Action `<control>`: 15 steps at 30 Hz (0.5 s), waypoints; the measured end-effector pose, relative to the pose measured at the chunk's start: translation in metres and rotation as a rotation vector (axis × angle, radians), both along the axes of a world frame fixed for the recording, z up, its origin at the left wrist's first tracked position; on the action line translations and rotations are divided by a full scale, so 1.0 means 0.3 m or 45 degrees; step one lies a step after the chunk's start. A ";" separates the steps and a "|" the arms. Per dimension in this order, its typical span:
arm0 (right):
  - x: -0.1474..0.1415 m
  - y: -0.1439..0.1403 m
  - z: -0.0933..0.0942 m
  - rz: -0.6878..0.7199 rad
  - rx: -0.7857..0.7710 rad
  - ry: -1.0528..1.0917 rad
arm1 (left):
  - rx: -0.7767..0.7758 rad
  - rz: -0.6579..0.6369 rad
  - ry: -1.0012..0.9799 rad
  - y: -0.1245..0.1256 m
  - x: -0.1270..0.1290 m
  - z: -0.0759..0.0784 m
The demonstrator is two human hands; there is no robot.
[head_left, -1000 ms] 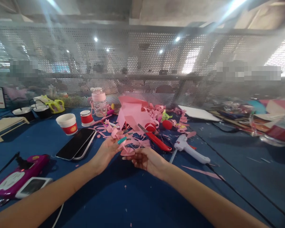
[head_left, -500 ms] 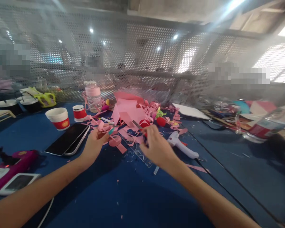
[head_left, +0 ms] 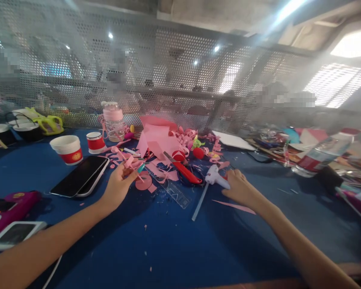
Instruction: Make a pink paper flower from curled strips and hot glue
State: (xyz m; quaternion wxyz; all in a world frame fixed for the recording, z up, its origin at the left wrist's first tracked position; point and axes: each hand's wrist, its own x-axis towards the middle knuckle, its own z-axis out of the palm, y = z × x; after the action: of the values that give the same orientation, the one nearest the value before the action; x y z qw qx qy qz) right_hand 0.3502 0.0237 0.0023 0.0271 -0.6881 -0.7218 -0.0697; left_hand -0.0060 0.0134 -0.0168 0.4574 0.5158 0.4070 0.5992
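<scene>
My left hand (head_left: 118, 186) pinches a small pink paper piece (head_left: 128, 161) above the blue table (head_left: 168, 241), close to a pink paper disc (head_left: 143, 182). My right hand (head_left: 240, 189) lies on the handle of a white glue gun (head_left: 214, 175), whose clear glue stick (head_left: 200, 200) points toward me. A red utility knife (head_left: 185, 171) and a clear ruler (head_left: 171, 190) lie between the two hands. Behind them sits a heap of pink paper sheets and curls (head_left: 158, 140).
Two stacked phones (head_left: 81, 175) lie left, with a white-and-red cup (head_left: 67, 149), a small red cup (head_left: 95, 142) and a pink bottle (head_left: 112, 120) behind. A magenta device (head_left: 9, 204) and another phone (head_left: 13, 235) sit at near left. Clutter and a plastic bottle (head_left: 325, 152) crowd the right. A perforated metal screen (head_left: 180, 80) closes the back.
My right hand left the paper piece, passed over the red knife, and moved right onto the glue gun. My left hand kept its pink piece. The camera view shifted right.
</scene>
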 end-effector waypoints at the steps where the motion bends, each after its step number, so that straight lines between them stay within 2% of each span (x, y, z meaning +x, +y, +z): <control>1: 0.002 0.006 -0.005 0.002 0.022 0.038 | -0.001 0.009 0.002 0.000 -0.001 0.001; 4: 0.015 0.013 -0.002 0.044 0.088 0.134 | -0.005 0.011 -0.013 0.000 -0.001 0.004; 7: 0.020 0.004 0.032 0.149 0.209 0.239 | 0.006 0.027 0.012 0.001 -0.003 0.002; 10: -0.011 -0.016 0.082 0.232 0.236 0.597 | 0.015 0.058 0.061 0.004 -0.008 -0.005; 13: -0.081 -0.036 0.122 0.170 -0.078 1.301 | 0.016 0.054 0.091 0.005 -0.014 -0.008; 15: -0.138 -0.045 0.136 0.214 -0.306 1.619 | 0.026 0.084 0.165 0.003 -0.018 -0.009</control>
State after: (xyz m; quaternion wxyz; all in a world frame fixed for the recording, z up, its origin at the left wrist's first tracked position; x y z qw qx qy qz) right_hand 0.3089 0.0103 0.0431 0.3773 -0.5345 -0.6190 0.4346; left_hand -0.0113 0.0143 -0.0195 0.4047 0.5444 0.4465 0.5835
